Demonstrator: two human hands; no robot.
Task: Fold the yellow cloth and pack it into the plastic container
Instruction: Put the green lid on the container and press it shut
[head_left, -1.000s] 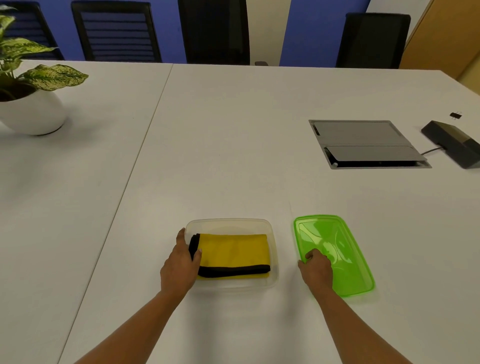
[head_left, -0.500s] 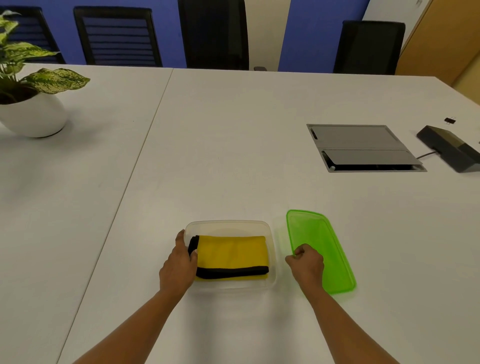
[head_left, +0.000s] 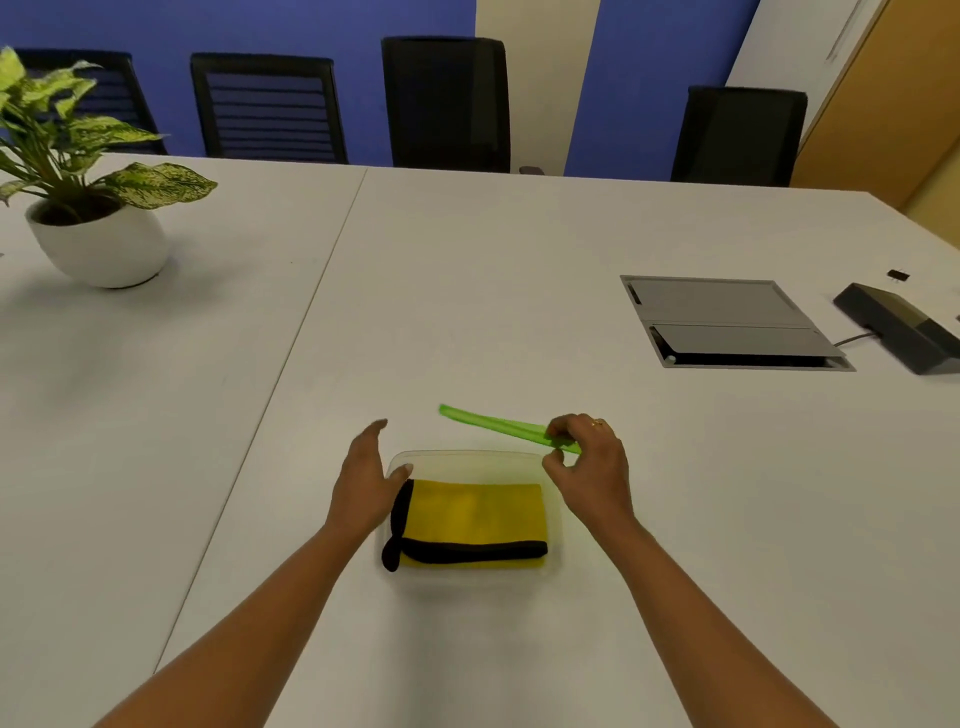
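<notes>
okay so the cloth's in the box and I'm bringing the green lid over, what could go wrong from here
The right hand pinches the green lid by one end only, so it might sag or slip. The cloth has a black edge bunched at the box's left rim, which could catch under the lid. The left hand has its thumb over that rim and may get pinched.

A potted plant (head_left: 88, 192) stands far left on the white surface (head_left: 467, 291), a grey hatch (head_left: 727, 322) and dark box (head_left: 898, 332) far right, black chairs (head_left: 447, 104) behind.
</notes>
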